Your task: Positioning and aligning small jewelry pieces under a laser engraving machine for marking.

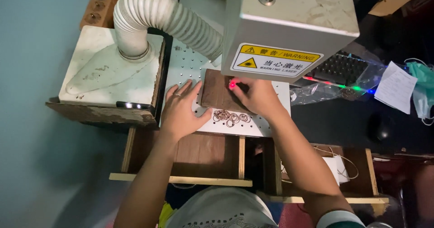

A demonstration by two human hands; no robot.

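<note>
A dark wooden block (216, 95) lies on a white perforated metal plate (183, 65) under the grey head of a machine (289, 24). My left hand (181, 110) lies flat on the plate with its fingers spread, touching the block's left edge; a ring is on one finger. My right hand (257, 94) rests on the block's right side, fingertips pinched under the machine head, where a red light spot (232, 84) glows. Whether the fingers hold something small there is hidden. Several thin copper-coloured rings (231, 117) lie in a pile on the plate, in front of the block.
A white ribbed hose (167, 15) runs from a white box (108, 70) at the left toward the machine head. A keyboard with coloured lights (339, 70), crumpled clear plastic (316, 92), a paper sheet (397, 87) and a computer mouse (379, 127) lie at the right. Wooden shelving (203, 155) stands below.
</note>
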